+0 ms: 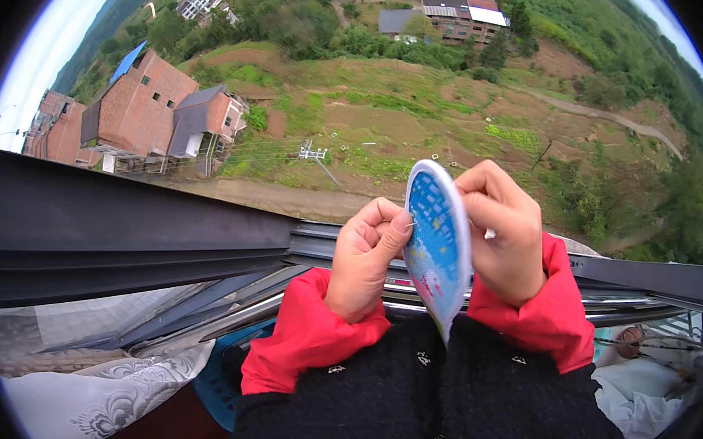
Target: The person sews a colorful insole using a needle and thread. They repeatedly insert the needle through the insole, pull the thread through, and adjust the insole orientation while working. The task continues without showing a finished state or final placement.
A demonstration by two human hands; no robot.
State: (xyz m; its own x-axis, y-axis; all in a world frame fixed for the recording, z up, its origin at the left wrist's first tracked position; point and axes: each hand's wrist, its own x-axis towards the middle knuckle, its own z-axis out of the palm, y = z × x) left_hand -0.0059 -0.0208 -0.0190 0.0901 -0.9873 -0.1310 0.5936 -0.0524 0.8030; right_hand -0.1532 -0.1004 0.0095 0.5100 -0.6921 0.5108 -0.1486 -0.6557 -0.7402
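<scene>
A cross-stitch piece (432,238), blue with white, yellow and pink stitching and a white rim, stands nearly edge-on in front of my chest. My left hand (366,252) is at its left edge, with thumb and forefinger pinched on a thin needle (410,224) that shows as a short pale line against the stitched face. The right edge is gripped by my right hand (505,230), whose fingertips are partly hidden behind the rim. A small white bit (490,233), too small to identify, pokes out between the curled fingers of that hand.
Beyond my hands a dark metal window frame (132,235) crosses the view, with a drop outside to fields and brick houses (141,99). A patterned white cloth (113,395) and a blue plastic basket-like thing (213,388) lie left; pale crumpled fabric (639,395) lies right.
</scene>
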